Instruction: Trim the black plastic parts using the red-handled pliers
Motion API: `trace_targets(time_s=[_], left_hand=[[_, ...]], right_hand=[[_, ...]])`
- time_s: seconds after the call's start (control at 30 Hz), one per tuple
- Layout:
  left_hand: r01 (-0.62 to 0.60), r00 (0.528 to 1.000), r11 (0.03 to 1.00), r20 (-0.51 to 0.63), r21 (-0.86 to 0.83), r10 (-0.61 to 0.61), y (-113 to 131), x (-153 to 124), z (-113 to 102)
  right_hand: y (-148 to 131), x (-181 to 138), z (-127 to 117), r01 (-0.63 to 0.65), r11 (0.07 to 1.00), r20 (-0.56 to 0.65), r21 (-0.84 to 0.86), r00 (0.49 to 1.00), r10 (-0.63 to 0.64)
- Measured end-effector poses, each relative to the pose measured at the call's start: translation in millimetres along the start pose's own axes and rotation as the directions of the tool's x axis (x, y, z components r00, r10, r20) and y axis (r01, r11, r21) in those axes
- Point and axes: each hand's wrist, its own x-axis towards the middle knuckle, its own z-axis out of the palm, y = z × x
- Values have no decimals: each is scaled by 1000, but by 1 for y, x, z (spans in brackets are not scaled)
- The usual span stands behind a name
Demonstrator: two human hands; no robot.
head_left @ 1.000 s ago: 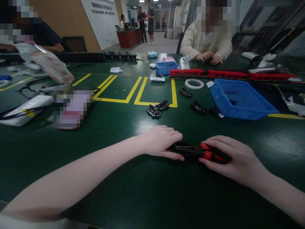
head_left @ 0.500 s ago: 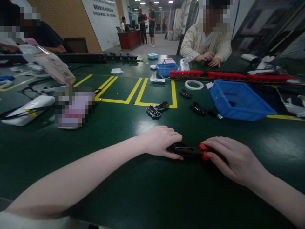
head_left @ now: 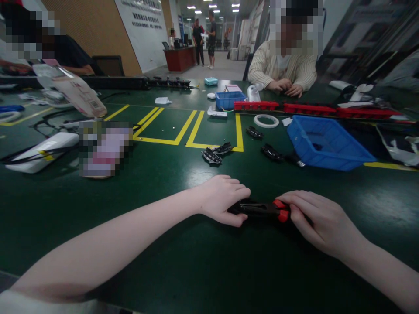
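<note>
A long black part with two red end pieces (head_left: 262, 209) lies across the near middle of the table, its exact kind unclear. My left hand (head_left: 223, 199) is closed round its left end, thumb on the near side and fingers over the far side. On the right, my right hand (head_left: 316, 218) pinches at the red end, its fingertips touching the upper red piece and the thumb tucked close behind. The fingers partly hide both ends of the part. Beyond my hands lie several small black plastic pieces (head_left: 211, 156), two of them touching.
A blue bin (head_left: 330, 150) stands at right, near a white tape roll (head_left: 266, 121). Red strips (head_left: 310, 109) run behind it. At left are a phone (head_left: 106, 150), a white box (head_left: 42, 152) with a cable and a tilted bottle (head_left: 77, 93). A person sits opposite.
My right thumb has drawn back to the right from the lower red piece, which now shows more fully. My left thumb has pulled slightly left along the black part. The view has shifted slightly.
</note>
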Motion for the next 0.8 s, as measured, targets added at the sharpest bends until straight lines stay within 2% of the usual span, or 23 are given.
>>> trace_targets(time_s=[0.17, 0.4, 0.8], left_hand=[[51, 999, 998, -4, -42, -51, 1, 0, -1], [106, 994, 991, -2, -78, -106, 2, 2, -1], [83, 997, 993, -2, -86, -83, 1, 1, -2]], right_hand=[[-3, 3, -2, -31, 999, 9, 29, 999, 31], [-4, 2, -2, -9, 1000, 32, 20, 999, 8], [0, -1, -1, -37, 998, 25, 47, 999, 36]])
